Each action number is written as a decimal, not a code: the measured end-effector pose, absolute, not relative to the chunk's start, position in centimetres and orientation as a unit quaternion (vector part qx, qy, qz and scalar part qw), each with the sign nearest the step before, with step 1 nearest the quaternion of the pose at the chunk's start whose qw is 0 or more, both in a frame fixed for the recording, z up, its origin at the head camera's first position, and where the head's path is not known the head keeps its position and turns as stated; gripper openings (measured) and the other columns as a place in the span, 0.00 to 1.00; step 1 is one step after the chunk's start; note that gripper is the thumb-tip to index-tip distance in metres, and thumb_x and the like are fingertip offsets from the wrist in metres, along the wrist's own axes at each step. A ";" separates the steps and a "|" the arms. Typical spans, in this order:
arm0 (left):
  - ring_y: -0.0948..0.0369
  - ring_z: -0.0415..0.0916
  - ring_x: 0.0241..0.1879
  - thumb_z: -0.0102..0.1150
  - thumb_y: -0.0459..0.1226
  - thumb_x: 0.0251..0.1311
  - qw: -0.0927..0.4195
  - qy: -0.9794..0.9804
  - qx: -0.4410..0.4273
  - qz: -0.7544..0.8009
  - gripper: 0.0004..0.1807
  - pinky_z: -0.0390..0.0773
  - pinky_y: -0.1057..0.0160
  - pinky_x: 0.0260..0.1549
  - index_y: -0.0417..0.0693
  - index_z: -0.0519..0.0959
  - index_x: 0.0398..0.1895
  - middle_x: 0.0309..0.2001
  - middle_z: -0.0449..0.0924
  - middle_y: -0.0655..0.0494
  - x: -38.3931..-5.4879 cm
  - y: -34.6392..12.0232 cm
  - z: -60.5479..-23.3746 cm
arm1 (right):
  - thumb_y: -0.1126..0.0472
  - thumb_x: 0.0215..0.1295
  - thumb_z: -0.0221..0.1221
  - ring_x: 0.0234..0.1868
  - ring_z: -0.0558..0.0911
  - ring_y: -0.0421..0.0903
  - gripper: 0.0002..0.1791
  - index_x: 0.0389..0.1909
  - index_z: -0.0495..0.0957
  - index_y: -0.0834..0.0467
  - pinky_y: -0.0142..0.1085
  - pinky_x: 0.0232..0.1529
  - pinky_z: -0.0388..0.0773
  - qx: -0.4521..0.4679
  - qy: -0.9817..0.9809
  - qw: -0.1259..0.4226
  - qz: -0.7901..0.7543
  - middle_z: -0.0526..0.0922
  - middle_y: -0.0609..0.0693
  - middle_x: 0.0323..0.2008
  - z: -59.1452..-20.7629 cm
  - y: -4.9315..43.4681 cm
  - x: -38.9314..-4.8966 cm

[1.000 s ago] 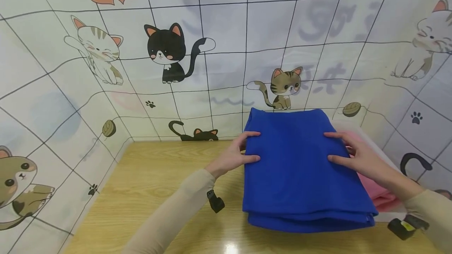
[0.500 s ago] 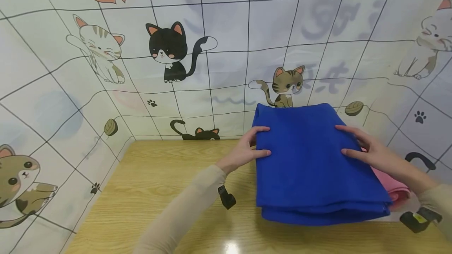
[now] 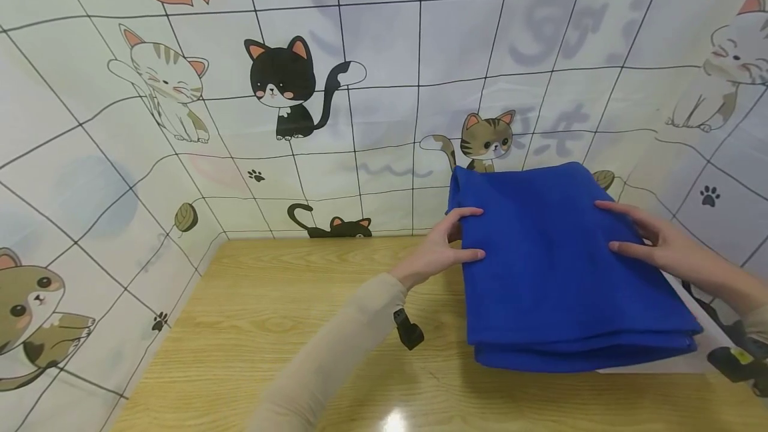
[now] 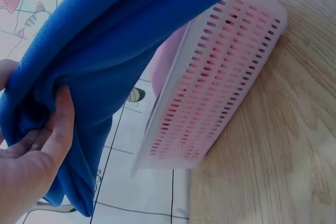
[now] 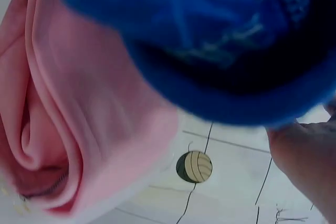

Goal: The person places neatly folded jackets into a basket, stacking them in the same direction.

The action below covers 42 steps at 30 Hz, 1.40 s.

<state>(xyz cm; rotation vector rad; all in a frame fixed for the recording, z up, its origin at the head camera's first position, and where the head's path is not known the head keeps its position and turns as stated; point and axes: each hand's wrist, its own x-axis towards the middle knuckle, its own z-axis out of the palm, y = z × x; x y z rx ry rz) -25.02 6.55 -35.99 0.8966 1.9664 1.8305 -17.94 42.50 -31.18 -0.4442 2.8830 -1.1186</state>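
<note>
Both hands hold a folded blue cloth [image 3: 558,259], kept raised and spread between them. My left hand [image 3: 435,252] grips its left edge, and in the left wrist view the fingers [image 4: 64,114] are tucked into the folds. The right edge is gripped by my right hand [image 3: 672,249], with some fingers hidden beneath the fabric. Under the blue cloth stands a whitish perforated basket [image 4: 210,80]. A folded pink cloth [image 5: 105,93] lies in the basket, seen below the blue one in the right wrist view. From the head view, the blue cloth covers most of the basket.
The wooden table [image 3: 288,312] stretches out left of the basket. A white sheet with cartoon cats and grid lines [image 3: 384,85] hangs as a wall behind and at both sides. Wrist cameras sit on both cuffs, such as the left camera [image 3: 409,331].
Both hands have carried the blue cloth rightward and slightly farther back. It now hides the pink cloth, which showed at the right earlier in the head view.
</note>
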 end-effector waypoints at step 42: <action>0.65 0.69 0.58 0.61 0.23 0.58 0.165 0.638 0.358 0.661 0.38 0.71 0.71 0.51 0.52 0.60 0.70 0.65 0.63 0.53 -25.4 16.6 -36.2 | 0.66 0.69 0.57 0.64 0.45 0.82 0.43 0.77 0.44 0.47 0.75 0.55 0.43 -0.098 0.952 -0.043 -0.286 0.42 0.78 0.69 -30.9 49.8 -20.1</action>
